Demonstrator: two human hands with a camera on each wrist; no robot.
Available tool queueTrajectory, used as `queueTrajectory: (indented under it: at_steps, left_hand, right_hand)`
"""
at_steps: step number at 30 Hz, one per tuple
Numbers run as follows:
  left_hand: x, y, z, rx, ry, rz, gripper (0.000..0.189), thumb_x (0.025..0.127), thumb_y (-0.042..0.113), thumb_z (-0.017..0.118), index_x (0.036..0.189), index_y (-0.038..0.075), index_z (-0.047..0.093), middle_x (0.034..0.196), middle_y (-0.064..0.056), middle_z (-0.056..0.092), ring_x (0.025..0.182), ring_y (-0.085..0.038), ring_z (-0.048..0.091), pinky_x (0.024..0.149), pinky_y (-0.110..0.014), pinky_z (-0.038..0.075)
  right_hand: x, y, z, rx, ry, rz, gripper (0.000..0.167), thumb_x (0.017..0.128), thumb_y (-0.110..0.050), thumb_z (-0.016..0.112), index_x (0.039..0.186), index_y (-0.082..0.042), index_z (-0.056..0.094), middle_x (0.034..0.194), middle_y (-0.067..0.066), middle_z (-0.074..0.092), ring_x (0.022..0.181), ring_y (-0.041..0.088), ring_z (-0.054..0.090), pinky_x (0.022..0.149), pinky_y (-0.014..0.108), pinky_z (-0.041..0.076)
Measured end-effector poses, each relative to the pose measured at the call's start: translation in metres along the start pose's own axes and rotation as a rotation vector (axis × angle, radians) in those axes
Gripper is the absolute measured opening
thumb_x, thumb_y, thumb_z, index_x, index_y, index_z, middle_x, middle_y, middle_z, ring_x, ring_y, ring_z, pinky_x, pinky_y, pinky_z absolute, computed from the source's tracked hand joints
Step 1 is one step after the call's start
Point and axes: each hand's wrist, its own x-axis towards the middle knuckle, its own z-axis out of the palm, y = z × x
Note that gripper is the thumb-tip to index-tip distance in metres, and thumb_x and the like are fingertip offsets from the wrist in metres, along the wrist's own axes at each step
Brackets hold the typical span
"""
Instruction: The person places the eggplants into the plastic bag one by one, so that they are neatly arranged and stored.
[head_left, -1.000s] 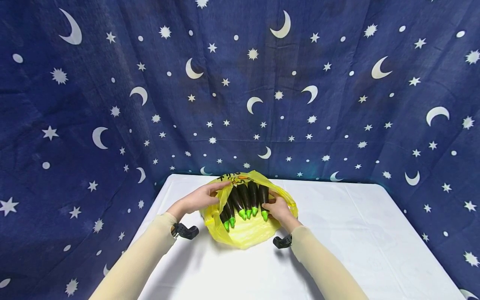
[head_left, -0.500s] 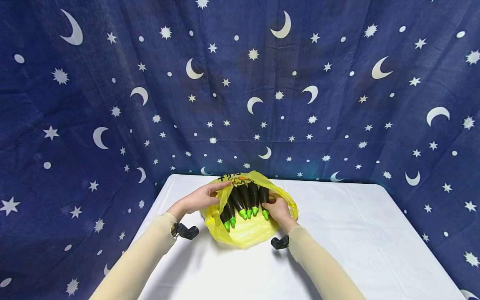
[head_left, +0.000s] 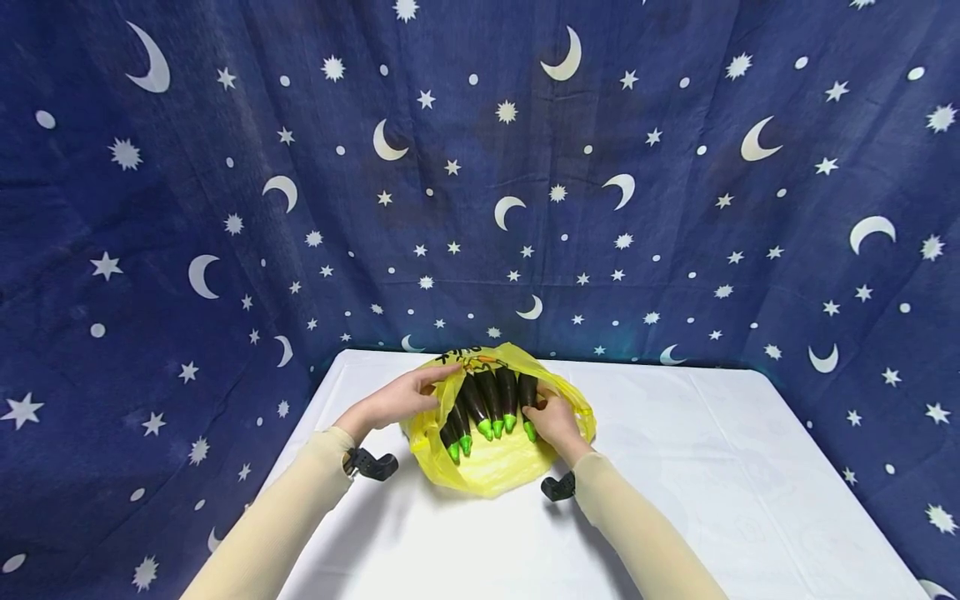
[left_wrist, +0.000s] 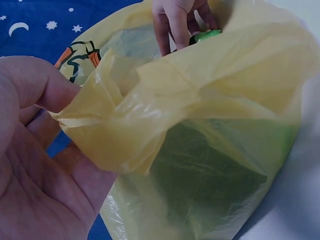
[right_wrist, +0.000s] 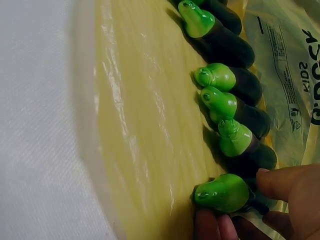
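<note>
A thin yellow plastic bag (head_left: 491,479) lies on its side, its mouth facing me. Inside, several dark eggplants (head_left: 476,404) with bright green caps lie in a row. My left hand (head_left: 401,396) pinches the left edge of the mouth; in the left wrist view a fold of the bag (left_wrist: 120,130) runs between thumb and fingers. My right hand (head_left: 557,419) reaches inside and grips the rightmost eggplant (head_left: 528,390), standing a little apart from the others. In the right wrist view, its green cap (right_wrist: 225,194) shows between thumb and fingers.
The bag rests on a white-covered table (head_left: 690,467), toward its back edge. Behind and beside the table hangs a dark blue curtain (head_left: 465,208) with moons and stars. A black wrist camera (head_left: 372,464) sits under my left wrist, another camera (head_left: 558,487) under my right.
My right hand and forearm have shifted slightly to the left, with the fingers still on the rightmost eggplant. The left hand and the bag look the same.
</note>
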Motion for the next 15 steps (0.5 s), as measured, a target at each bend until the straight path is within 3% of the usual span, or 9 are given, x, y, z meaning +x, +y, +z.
queueTrajectory:
  at_steps: [7, 10, 15]
  left_hand:
    - [-0.003, -0.001, -0.002, 0.015, 0.008, -0.022, 0.074, 0.091, -0.003, 0.056, 0.159, 0.02, 0.039, 0.16, -0.005, 0.041, 0.141, -0.024, 0.044, 0.107, -0.039, 0.044]
    - [-0.005, -0.001, -0.002, 0.021, 0.011, -0.022, 0.073, 0.092, -0.003, 0.056, 0.159, 0.022, 0.04, 0.159, -0.003, 0.042, 0.139, -0.022, 0.046, 0.105, -0.037, 0.045]
    - [-0.007, -0.002, 0.0, 0.044, 0.006, 0.008, 0.072, 0.092, -0.002, 0.056, 0.159, 0.02, 0.04, 0.16, -0.003, 0.042, 0.14, -0.022, 0.045, 0.104, -0.034, 0.044]
  right_hand:
    - [-0.007, 0.002, -0.003, 0.051, -0.015, -0.037, 0.074, 0.087, -0.01, 0.074, 0.153, 0.003, 0.042, 0.125, 0.026, 0.061, 0.108, 0.034, 0.059, 0.087, 0.047, 0.055]
    - [-0.015, 0.002, -0.006, 0.047, -0.039, -0.062, 0.076, 0.086, -0.01, 0.074, 0.153, 0.004, 0.041, 0.133, 0.029, 0.056, 0.119, 0.039, 0.056, 0.095, 0.051, 0.052]
    - [-0.035, 0.002, -0.013, 0.004, -0.094, -0.121, 0.076, 0.089, -0.015, 0.074, 0.152, 0.005, 0.038, 0.148, 0.03, 0.046, 0.135, 0.046, 0.046, 0.11, 0.06, 0.037]
